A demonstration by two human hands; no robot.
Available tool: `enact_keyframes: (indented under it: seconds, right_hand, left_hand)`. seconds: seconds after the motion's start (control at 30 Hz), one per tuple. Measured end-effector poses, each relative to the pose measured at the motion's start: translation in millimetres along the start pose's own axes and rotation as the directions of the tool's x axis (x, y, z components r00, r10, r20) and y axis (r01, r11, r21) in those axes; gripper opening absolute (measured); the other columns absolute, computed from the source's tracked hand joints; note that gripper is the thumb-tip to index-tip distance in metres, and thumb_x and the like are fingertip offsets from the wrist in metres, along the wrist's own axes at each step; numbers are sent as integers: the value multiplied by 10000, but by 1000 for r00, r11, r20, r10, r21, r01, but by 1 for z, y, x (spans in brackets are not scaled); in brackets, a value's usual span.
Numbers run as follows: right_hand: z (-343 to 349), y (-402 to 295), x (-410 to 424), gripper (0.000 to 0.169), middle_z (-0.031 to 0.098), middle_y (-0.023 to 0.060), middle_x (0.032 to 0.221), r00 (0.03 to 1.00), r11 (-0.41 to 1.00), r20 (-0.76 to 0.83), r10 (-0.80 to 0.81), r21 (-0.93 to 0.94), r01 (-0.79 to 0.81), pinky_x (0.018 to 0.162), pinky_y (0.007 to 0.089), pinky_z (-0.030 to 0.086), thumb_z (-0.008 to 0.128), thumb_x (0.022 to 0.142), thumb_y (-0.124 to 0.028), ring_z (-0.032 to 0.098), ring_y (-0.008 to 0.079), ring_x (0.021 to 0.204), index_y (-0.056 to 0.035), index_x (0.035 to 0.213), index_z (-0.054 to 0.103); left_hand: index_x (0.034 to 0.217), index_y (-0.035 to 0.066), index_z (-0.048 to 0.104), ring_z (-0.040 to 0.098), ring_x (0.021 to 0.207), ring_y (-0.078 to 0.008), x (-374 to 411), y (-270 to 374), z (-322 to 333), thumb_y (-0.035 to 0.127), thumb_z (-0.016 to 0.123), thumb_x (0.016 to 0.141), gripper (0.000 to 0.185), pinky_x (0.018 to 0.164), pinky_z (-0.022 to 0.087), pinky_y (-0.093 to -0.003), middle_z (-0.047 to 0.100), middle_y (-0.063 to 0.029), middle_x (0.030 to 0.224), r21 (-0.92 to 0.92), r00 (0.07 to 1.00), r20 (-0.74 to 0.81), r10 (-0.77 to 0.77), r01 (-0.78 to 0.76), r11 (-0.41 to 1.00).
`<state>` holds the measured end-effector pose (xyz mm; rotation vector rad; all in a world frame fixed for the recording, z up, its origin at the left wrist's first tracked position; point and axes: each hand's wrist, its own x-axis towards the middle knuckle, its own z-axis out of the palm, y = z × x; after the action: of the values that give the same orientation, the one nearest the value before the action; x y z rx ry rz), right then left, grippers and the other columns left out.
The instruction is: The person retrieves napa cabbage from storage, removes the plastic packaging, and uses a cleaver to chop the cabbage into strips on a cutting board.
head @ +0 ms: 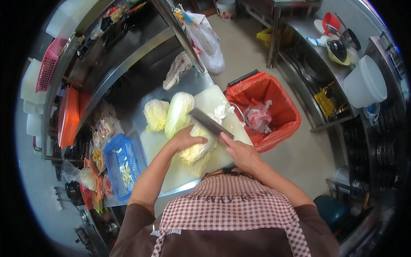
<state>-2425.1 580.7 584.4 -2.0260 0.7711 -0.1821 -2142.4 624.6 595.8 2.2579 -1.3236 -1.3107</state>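
Note:
My right hand [244,155] grips a cleaver [210,122], its dark, broad blade angled up and left over a napa cabbage [199,148]. That cabbage lies on a white cutting board [167,175], and my left hand [188,138] holds it from the left, fingers and thumb spread around it. Whether the blade touches the cabbage is hard to tell. Beyond my left hand rests a whole green-white napa cabbage [180,110], with a yellower cabbage [155,113] beside it. White cut pieces [221,111] lie at the board's right side.
A bin with a red liner [279,128] stands against the board's right edge, plastic bags inside. To the left is a blue plastic basket [110,170] holding cut scraps. A metal post [179,35] and a cloth [176,69] are at the back of the steel counter.

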Motion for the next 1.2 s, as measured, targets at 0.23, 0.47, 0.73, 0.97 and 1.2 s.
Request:
enact_keyframes:
  seconds: [0.23, 0.47, 0.73, 0.97, 1.2]
  right_hand:
    - [1, 39, 21, 570, 642, 251, 1121, 992, 979, -73, 105, 184, -90, 892, 456, 498, 453, 993, -304, 623, 420, 1044, -236, 1536, 297]
    - [-2, 21, 15, 543, 648, 220, 1098, 990, 990, -11, 141, 5, -141, 870, 461, 497, 466, 995, -291, 630, 389, 1012, -242, 1520, 337]
    - [7, 41, 20, 541, 652, 270, 1078, 990, 981, -131, 61, 190, -35, 886, 470, 486, 455, 991, -299, 643, 407, 999, -206, 1515, 356]
    - [9, 54, 31, 521, 650, 265, 1162, 992, 910, -104, 75, 413, -25, 964, 409, 465, 434, 1008, -339, 637, 375, 1079, -154, 1495, 403]
    - [9, 51, 31, 556, 612, 251, 1271, 990, 970, -28, 135, 207, -127, 1049, 399, 407, 449, 1001, -358, 577, 351, 1213, -148, 1510, 368]
  left_hand:
    - [1290, 18, 577, 644, 1082, -297, -1, 23, -6, 487, 795, 640, 830, 974, 469, -352, 666, -178, 1197, 100, 995, 31, 94, -97, 990]
    - [1337, 5, 552, 633, 1126, -337, -5, 29, -5, 535, 776, 618, 921, 978, 474, -356, 634, -236, 1251, 171, 994, 78, 72, -84, 982]
    - [1347, 60, 520, 628, 1115, -363, -9, 45, -4, 585, 751, 635, 914, 947, 484, -406, 658, -226, 1185, 340, 998, 62, 17, -38, 940]
    - [1401, 74, 472, 632, 1108, -367, -12, 31, 6, 577, 742, 640, 951, 947, 489, -406, 657, -231, 1182, 288, 997, -34, 65, -53, 956]
    - [1490, 142, 388, 637, 1083, -367, -21, 28, 11, 603, 731, 608, 1053, 899, 508, -429, 648, -217, 1194, 325, 998, -65, 22, 0, 946]
